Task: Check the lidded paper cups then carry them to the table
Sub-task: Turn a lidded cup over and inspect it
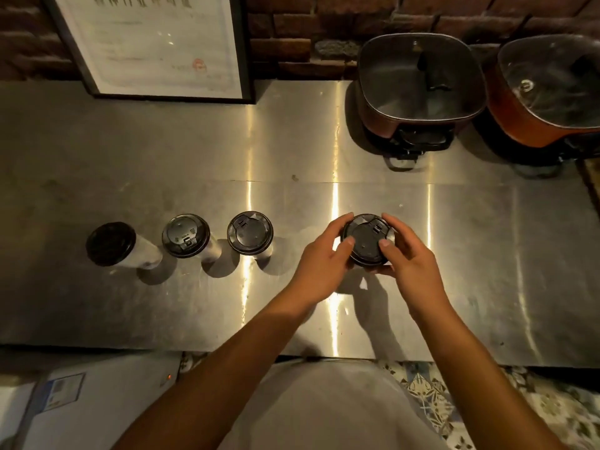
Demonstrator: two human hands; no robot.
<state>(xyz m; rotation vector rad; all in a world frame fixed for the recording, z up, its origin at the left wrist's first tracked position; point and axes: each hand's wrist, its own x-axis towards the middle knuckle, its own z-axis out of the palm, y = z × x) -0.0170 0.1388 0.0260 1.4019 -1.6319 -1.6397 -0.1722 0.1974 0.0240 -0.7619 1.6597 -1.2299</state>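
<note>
Several white paper cups with black lids stand in a row on the steel counter [487, 254]. The rightmost cup [367, 240] is held between both hands. My left hand [319, 258] wraps its left side with the thumb on the lid's edge. My right hand [407, 254] wraps its right side, thumb also on the lid. To the left stand three more lidded cups, apart from my hands: one [250, 233], one [185, 235], and the leftmost [110, 244], whose lid looks plain.
A square red electric pot [415, 89] with a glass lid sits at the back right, a second pot [548, 92] beside it. A framed document [152, 43] leans on the brick wall at back left. Cardboard boxes [81, 404] lie below the counter's front edge.
</note>
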